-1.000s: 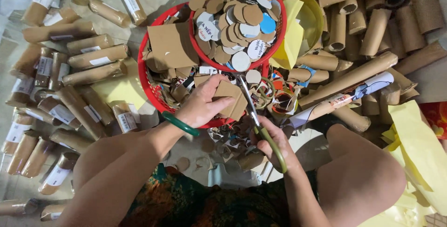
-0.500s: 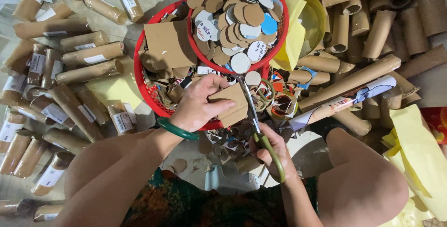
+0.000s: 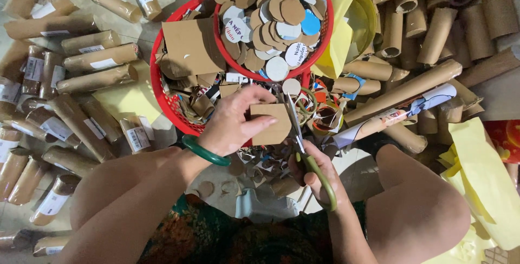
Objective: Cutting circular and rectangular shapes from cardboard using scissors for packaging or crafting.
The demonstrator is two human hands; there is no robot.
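My left hand (image 3: 233,123), with a green bangle (image 3: 203,152) on its wrist, pinches a brown cardboard piece (image 3: 273,124) by its left side. My right hand (image 3: 317,176) grips green-handled scissors (image 3: 303,145); the blades run up along the right edge of the cardboard. Just beyond, a small red basket (image 3: 319,39) is heaped with cut cardboard discs (image 3: 271,20). It rests on a larger red basket (image 3: 160,93) that holds cardboard offcuts.
Many brown cardboard tubes (image 3: 89,58) lie on the floor at left and upper right. A long tube (image 3: 403,93) slants at right. A yellow bowl (image 3: 363,14) and yellow paper sheets (image 3: 485,182) sit to the right. My bare knees frame the scraps below.
My left hand has turned the cardboard piece and the scissors have moved along its right edge. The view has shifted slightly.
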